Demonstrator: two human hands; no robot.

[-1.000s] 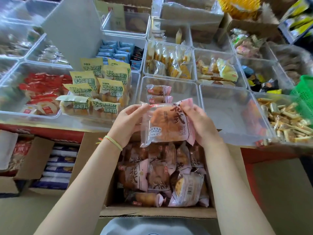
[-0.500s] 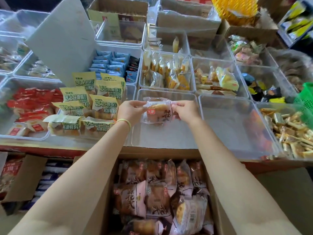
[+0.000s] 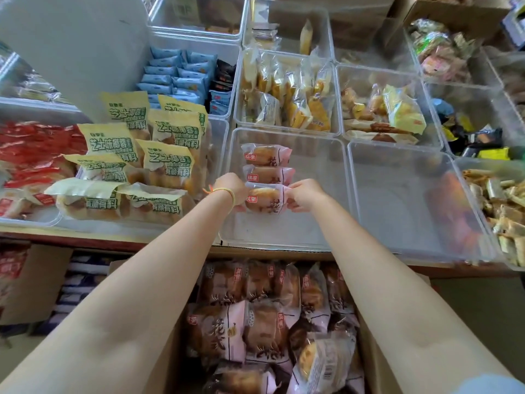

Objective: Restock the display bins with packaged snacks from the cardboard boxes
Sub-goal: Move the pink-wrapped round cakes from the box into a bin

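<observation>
Head view. Both hands reach into the clear bin (image 3: 318, 228), the landmark for this report. The left hand (image 3: 231, 189) pinches the left end of a pink pastry packet (image 3: 265, 198); the right hand (image 3: 302, 194) pinches its right end, fingers curled on the wrapper edge. The packet sits inside the bin, left of the bin's centre, long axis running left to right, printed face up and tilted toward the camera, red label at its left end. Whether it touches the bin floor cannot be told. Two like packets (image 3: 265, 164) lie just beyond it in the bin, same left-to-right orientation, forming a row toward the far wall. A yellow band (image 3: 227, 193) circles the left wrist. Nearer than the bin, below its front rim, an open cardboard box (image 3: 375, 351) holds many like packets. Left of the bin stand yellow-labelled bread packs (image 3: 167, 163). Right of it sits another clear bin (image 3: 412, 206).
</observation>
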